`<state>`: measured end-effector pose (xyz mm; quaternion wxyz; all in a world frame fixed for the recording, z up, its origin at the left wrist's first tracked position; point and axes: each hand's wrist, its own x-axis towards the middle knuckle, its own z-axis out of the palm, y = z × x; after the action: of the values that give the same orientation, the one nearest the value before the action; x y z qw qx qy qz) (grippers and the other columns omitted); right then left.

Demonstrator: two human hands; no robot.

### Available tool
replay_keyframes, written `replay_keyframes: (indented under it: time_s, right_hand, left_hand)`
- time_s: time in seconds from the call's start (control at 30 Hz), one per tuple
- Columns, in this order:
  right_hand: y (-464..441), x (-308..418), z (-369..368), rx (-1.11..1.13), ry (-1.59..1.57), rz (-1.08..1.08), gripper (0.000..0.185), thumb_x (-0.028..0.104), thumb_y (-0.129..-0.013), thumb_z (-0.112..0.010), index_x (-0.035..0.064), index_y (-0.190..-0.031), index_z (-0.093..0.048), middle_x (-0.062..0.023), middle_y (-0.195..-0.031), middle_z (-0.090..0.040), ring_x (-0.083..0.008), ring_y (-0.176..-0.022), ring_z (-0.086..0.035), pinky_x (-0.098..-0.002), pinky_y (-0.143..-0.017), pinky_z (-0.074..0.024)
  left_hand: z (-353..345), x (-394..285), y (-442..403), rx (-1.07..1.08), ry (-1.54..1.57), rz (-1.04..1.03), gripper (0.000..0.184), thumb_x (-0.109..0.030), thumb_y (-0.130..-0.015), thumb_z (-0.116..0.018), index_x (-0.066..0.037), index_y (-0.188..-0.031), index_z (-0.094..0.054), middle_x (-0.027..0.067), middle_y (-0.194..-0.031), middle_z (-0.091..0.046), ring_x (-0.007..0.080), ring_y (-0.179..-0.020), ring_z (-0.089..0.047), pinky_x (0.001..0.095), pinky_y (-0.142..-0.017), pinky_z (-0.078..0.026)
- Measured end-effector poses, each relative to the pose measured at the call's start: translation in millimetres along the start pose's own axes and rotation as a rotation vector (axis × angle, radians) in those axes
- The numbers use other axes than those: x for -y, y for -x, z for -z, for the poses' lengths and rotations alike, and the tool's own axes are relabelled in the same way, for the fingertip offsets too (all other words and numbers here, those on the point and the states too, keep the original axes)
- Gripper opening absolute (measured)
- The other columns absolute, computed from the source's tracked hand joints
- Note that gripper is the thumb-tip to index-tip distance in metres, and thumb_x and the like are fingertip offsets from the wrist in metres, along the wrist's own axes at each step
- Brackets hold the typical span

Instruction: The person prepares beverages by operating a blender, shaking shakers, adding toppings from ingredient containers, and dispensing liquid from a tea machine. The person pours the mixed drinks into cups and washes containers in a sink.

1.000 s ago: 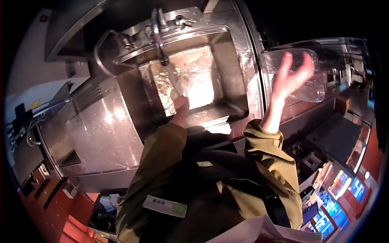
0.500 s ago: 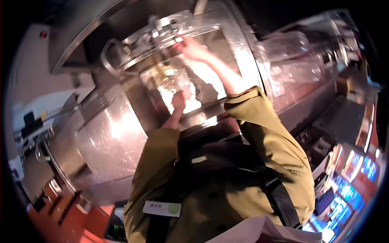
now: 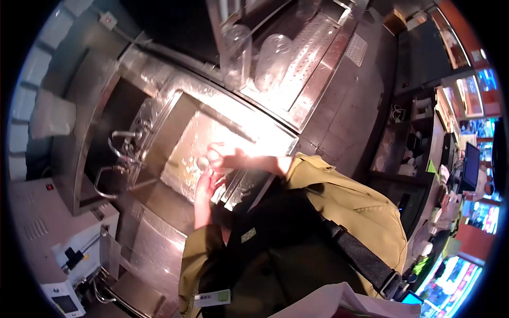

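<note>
Over the steel sink (image 3: 164,124), my two hands are close together. My left hand (image 3: 205,186) is below, with its fingers curled up toward a small, pale, rounded object (image 3: 202,162) that is too washed out by glare to name. My right hand (image 3: 228,157) comes in from the right, its fingers bent around the same object. Bright light covers the wet sink bottom beneath them. A curved metal faucet (image 3: 124,151) stands at the sink's left edge.
Two clear plastic containers (image 3: 237,57) (image 3: 273,63) stand beyond the sink beside a perforated steel drain tray (image 3: 310,50). A pale machine (image 3: 45,228) is at the left. Shelves (image 3: 411,138) and lit screens (image 3: 471,167) are on the right, past the grey floor (image 3: 344,111).
My right hand has moved from the open air at the right, past the faucet controls, to my left hand. The view has turned, bringing the drain tray and more floor into sight.
</note>
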<state>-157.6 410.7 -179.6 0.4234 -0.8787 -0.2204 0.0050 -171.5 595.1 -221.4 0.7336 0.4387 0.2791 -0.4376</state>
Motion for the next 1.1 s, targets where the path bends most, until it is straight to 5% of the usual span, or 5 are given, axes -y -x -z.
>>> replay_keyframes:
  time_s: [0.13, 0.3, 0.6, 0.8, 1.1]
  right_hand:
    - [60.2, 32.5, 143.4, -0.11, 0.188, -0.217, 0.055, 0.043, -0.076, -0.061, -0.0002, -0.108, -0.05, -0.0156, -0.094, -0.058, -0.0272, -0.087, -0.059, -0.0333, -0.074, -0.0506]
    - [123.9, -76.7, 218.3, -0.615, 0.211, -0.497, 0.051, 0.033, -0.066, -0.071, 0.0011, -0.1, -0.05, -0.0173, -0.085, -0.057, -0.0292, -0.081, -0.06, -0.0355, -0.068, -0.0485]
    - [158.9, -157.9, 317.5, -0.54, 0.249, -0.404, 0.076, 0.044, -0.073, -0.062, 0.0017, -0.128, -0.032, -0.0256, -0.127, -0.031, -0.0407, -0.113, -0.038, -0.0466, -0.094, -0.0342]
    - [287.5, -231.5, 407.8, -0.909, 0.243, -0.434, 0.056, 0.034, -0.08, -0.058, 0.0013, -0.121, -0.037, -0.0207, -0.122, -0.036, -0.0366, -0.105, -0.045, -0.0389, -0.087, -0.0412]
    - [335.6, -334.7, 508.0, -0.493, -0.069, -0.563, 0.079, 0.043, -0.071, -0.066, -0.0019, -0.126, -0.032, -0.0209, -0.125, -0.034, -0.0359, -0.113, -0.04, -0.0392, -0.091, -0.0376]
  left_hand:
    - [-66.2, -8.2, -46.4, -0.393, -0.525, -0.999, 0.038, -0.018, -0.086, -0.056, -0.001, -0.119, -0.047, 0.0105, -0.114, -0.051, 0.0238, -0.105, -0.049, 0.032, -0.092, -0.037]
    - [-276.8, -52.5, 11.3, -0.378, -0.825, -1.49, 0.045, -0.018, -0.082, -0.061, -0.001, -0.121, -0.045, 0.0141, -0.119, -0.045, 0.0241, -0.109, -0.044, 0.0336, -0.094, -0.034]
    - [-388.8, -62.9, -71.6, -1.082, -0.894, -1.765, 0.067, -0.028, -0.068, -0.075, 0.004, -0.117, -0.045, 0.0225, -0.117, -0.047, 0.0333, -0.11, -0.045, 0.0416, -0.092, -0.037]
    - [-601.7, 5.4, -46.2, -0.238, -0.674, -1.729, 0.058, -0.028, -0.069, -0.069, 0.007, -0.111, -0.048, 0.022, -0.105, -0.054, 0.0347, -0.102, -0.052, 0.0434, -0.09, -0.042]
    - [-794.6, 58.1, -206.7, 0.517, -0.271, -0.581, 0.064, -0.04, -0.076, -0.056, 0.003, -0.121, -0.04, 0.0193, -0.117, -0.048, 0.0348, -0.108, -0.047, 0.0441, -0.092, -0.041]
